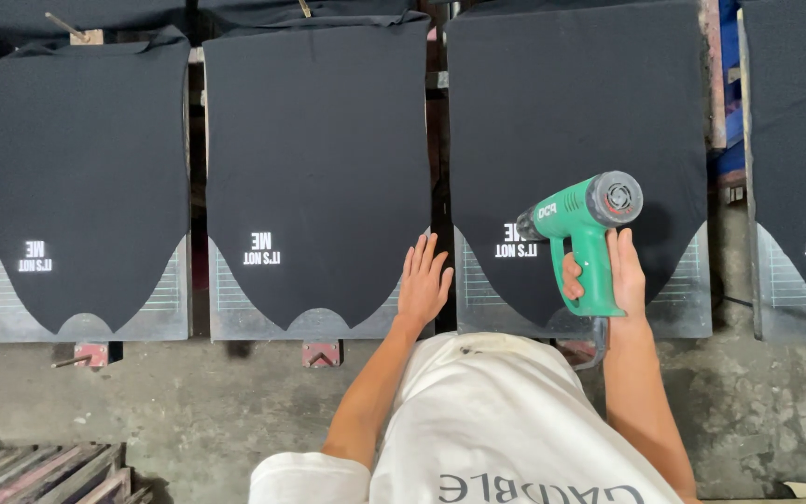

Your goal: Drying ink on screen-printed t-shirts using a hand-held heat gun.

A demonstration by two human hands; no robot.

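Two hands are seen: a green heat gun is held in the right hand over a black shirt, while the left hand is laid flat, fingers spread, on the neighbouring black shirt.

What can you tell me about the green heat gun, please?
The green heat gun looks plastic, with a grey, round rear vent cap and a dark nozzle aimed left at white print on a black garment. The right hand grips its handle; a dark cord hangs below. It appears to be held above the fabric, not resting on it.
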